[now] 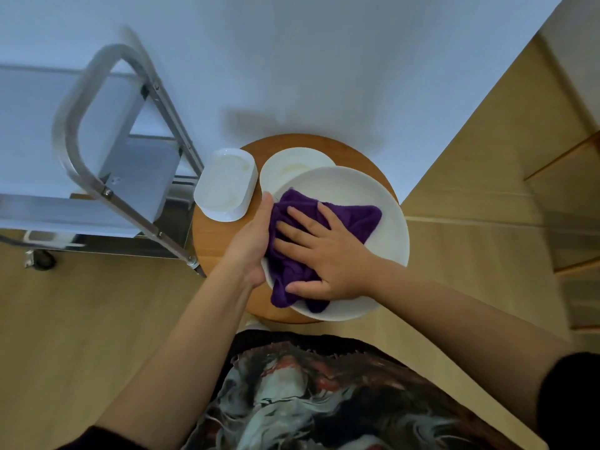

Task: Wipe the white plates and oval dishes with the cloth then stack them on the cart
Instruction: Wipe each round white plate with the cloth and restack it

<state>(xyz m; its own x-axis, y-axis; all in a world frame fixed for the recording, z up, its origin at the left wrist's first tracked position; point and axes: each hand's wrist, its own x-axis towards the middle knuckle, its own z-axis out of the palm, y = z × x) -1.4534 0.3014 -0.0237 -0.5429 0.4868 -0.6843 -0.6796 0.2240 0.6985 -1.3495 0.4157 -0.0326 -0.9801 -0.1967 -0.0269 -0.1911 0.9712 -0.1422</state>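
A large white plate (373, 203) is held above a round wooden stool (220, 235). My left hand (251, 241) grips its left rim, thumb on top. A purple cloth (354, 217) lies bunched on the plate, and my right hand (324, 254) presses flat on it with fingers spread. Behind it a smaller white plate (292, 165) rests on the stool. A stack of white oval dishes (225, 185) sits at the stool's left edge.
A metal cart (97, 177) with grey shelves and a tubular handle stands to the left, close to the stool. A white wall is behind, with wooden flooring below and wooden cabinets (571, 190) to the right.
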